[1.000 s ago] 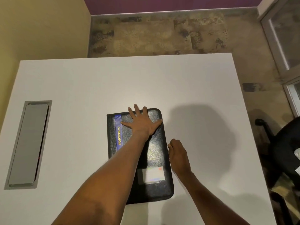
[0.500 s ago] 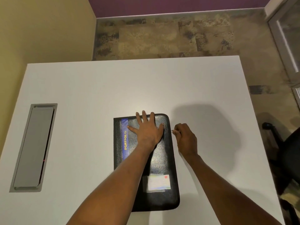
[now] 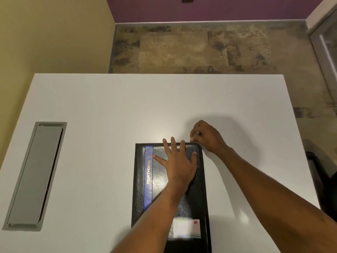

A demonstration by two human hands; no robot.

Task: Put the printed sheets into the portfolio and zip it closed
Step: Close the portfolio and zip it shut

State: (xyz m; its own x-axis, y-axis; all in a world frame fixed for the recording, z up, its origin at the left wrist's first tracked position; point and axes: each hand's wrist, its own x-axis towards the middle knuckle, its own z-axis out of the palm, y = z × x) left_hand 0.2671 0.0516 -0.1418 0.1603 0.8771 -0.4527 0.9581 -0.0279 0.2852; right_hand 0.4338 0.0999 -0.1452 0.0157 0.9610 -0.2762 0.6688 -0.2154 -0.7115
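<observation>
A black portfolio (image 3: 197, 198) with a blue stripe reading PORTFOLIO lies closed on the white table (image 3: 109, 110). My left hand (image 3: 177, 161) rests flat on its cover near the far end, fingers spread. At the portfolio's far right corner my right hand (image 3: 206, 136) has its fingers pinched together; the zip pull itself is too small to make out. A white card with a red dot (image 3: 186, 228) sits in a pocket on the cover's near end. No printed sheets are in view.
A grey cable hatch (image 3: 34, 176) is set into the table at the left. Beyond the table's far edge is patterned carpet (image 3: 200, 50). A dark office chair (image 3: 326, 189) stands past the right edge.
My right hand has travelled along the portfolio's right edge from the middle to the far right corner. My left hand has stayed pressed on the cover.
</observation>
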